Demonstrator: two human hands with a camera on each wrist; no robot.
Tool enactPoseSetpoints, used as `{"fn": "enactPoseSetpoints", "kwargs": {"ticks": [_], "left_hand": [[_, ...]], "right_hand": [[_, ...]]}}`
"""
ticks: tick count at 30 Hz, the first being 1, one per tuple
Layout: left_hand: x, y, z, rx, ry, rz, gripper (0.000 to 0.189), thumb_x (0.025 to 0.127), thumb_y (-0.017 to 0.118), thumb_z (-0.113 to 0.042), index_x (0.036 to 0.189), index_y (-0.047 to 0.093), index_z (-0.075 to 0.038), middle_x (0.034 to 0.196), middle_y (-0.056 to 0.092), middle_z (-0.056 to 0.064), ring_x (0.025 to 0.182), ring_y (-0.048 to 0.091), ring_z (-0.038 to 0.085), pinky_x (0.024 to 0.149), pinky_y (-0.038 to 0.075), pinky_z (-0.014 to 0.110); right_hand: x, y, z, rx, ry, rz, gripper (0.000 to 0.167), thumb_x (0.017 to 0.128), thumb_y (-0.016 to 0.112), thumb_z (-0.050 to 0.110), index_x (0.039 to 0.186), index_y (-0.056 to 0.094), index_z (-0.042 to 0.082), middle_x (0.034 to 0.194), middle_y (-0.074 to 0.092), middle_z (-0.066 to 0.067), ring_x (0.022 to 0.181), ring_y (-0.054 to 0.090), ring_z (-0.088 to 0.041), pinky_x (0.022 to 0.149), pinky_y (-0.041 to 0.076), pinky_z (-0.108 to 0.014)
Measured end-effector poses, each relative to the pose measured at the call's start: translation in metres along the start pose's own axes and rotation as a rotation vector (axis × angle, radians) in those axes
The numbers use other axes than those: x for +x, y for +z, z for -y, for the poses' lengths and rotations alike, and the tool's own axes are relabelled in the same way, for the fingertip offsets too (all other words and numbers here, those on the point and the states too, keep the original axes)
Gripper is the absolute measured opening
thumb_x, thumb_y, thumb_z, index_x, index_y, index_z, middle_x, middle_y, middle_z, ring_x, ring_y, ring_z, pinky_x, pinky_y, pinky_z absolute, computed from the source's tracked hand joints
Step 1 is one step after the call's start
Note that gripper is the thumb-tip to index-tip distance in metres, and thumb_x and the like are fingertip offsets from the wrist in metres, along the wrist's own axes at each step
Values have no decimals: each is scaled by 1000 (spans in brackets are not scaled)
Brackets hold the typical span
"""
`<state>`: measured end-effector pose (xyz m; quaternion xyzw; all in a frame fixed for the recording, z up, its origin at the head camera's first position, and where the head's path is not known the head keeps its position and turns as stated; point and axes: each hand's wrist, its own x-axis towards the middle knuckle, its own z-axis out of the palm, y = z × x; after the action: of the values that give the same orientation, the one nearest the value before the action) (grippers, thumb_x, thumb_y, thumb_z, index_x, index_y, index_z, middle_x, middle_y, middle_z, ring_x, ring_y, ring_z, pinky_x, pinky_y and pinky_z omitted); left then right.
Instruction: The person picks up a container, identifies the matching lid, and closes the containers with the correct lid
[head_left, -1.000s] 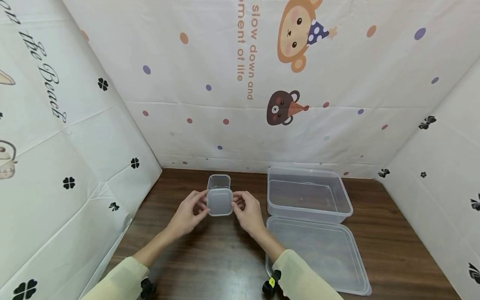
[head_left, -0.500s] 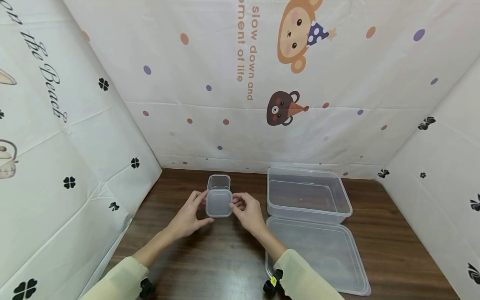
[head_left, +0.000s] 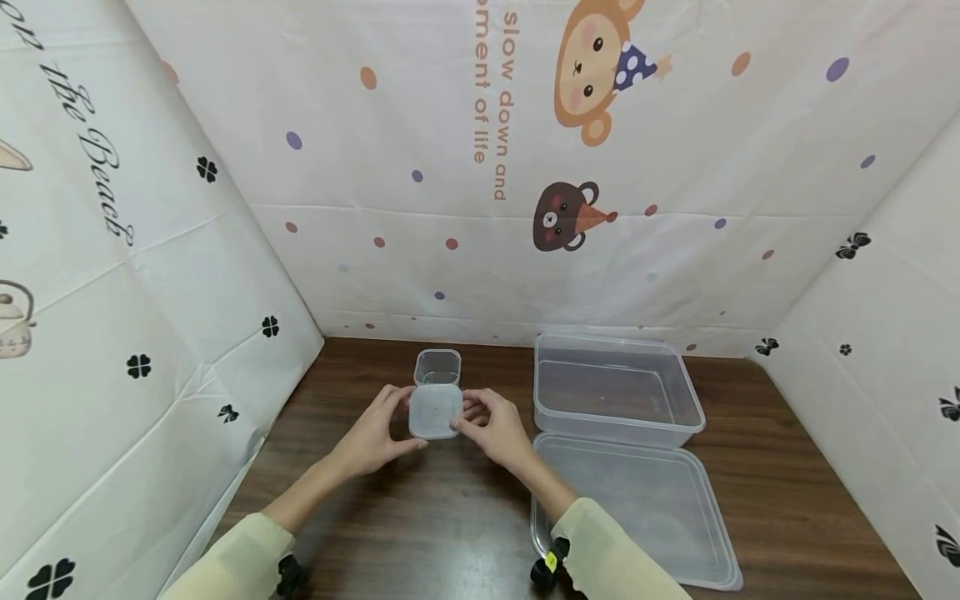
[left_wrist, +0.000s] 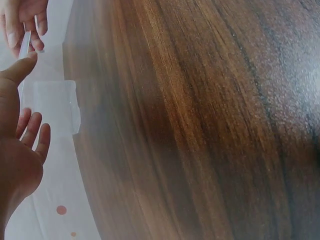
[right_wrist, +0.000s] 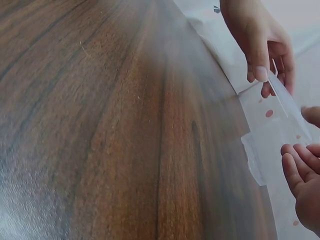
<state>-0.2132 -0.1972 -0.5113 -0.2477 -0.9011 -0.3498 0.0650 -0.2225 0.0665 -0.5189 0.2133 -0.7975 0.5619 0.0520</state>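
Observation:
A small square translucent lid (head_left: 436, 411) is held up tilted in front of a small clear plastic container (head_left: 438, 365), overlapping its near side in the head view. My right hand (head_left: 497, 432) pinches the lid's right edge, thumb on its near face and fingers behind. At the lid's left side is my left hand (head_left: 378, 435), its index finger close to the edge and its thumb stretched out below the lower left corner. The left wrist view shows this left thumb (left_wrist: 22, 67) well apart from the loosely bent fingers. Seen edge-on, the lid (right_wrist: 287, 102) spans between both hands in the right wrist view.
To the right, a large clear rectangular box (head_left: 615, 425) stands without a cover. Its large translucent lid (head_left: 637, 508) lies flat in front, partly under the right forearm. White printed cloth (head_left: 450, 275) walls the dark wooden table (head_left: 420, 533) on three sides.
The small lid has shifted slightly toward me and left, showing more of the container. My left thumb has left the lid's corner and straightened; my right thumb has moved further onto the lid's face.

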Motion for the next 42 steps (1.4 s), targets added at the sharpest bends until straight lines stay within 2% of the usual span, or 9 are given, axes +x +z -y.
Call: {"fn": "enactPoseSetpoints", "kwargs": {"ticks": [6, 10, 15, 20, 27, 31, 37, 42], "left_hand": [[-1, -2, 1, -43, -14, 13, 88, 83, 94, -32, 153, 49, -3, 125, 54, 1, 118, 61, 21, 101, 55, 45], [-2, -3, 2, -74, -18, 12, 86, 85, 93, -36, 153, 50, -4, 127, 55, 1, 118, 63, 22, 100, 56, 45], [-2, -5, 3, -82, -38, 23, 85, 85, 92, -41, 151, 52, -6, 129, 56, 1, 120, 63, 22, 101, 56, 45], [-3, -5, 3, -73, -57, 35, 84, 84, 93, -37, 151, 53, -7, 132, 56, 0, 121, 63, 22, 101, 56, 47], [-2, -5, 4, -69, -48, 34, 81, 84, 94, -32, 151, 54, -9, 134, 56, -1, 121, 61, 20, 101, 55, 47], [-2, -6, 4, -70, -48, 39, 81, 84, 93, -34, 151, 54, -9, 135, 56, -2, 122, 62, 21, 103, 55, 47], [-1, -9, 3, -98, -56, 54, 81, 85, 91, -46, 149, 55, -13, 134, 56, -4, 124, 61, 20, 105, 54, 48], [-1, -9, 3, -117, -71, 65, 81, 86, 88, -52, 151, 55, -16, 140, 52, -2, 126, 60, 22, 102, 54, 49]], "right_hand": [[0, -3, 0, -58, -19, 83, 65, 90, 87, 20, 144, 60, -5, 120, 68, -10, 106, 72, -26, 86, 63, -38], [-1, -5, 1, -97, -17, 111, 74, 90, 89, 27, 150, 56, -2, 133, 66, -7, 116, 69, -26, 92, 61, -44], [0, -7, -1, -130, -36, 120, 73, 88, 90, 31, 148, 59, 2, 141, 63, -5, 124, 64, -25, 95, 60, -41], [-1, -8, -2, -127, -42, 116, 72, 86, 92, 30, 145, 61, 3, 141, 63, -6, 124, 64, -23, 97, 59, -40], [-1, -8, 0, -128, -61, 110, 71, 84, 93, 30, 143, 61, 5, 139, 63, -4, 123, 64, -21, 98, 58, -38], [-1, -9, 0, -130, -68, 118, 72, 85, 93, 29, 144, 60, 7, 140, 62, -3, 123, 63, -22, 99, 58, -38], [-1, -9, 1, -145, -50, 137, 74, 84, 93, 33, 146, 60, 10, 142, 60, 1, 126, 62, -20, 102, 56, -37], [-1, -9, 1, -151, -57, 142, 75, 84, 93, 35, 147, 59, 11, 143, 59, 0, 127, 61, -20, 103, 56, -37]]}}
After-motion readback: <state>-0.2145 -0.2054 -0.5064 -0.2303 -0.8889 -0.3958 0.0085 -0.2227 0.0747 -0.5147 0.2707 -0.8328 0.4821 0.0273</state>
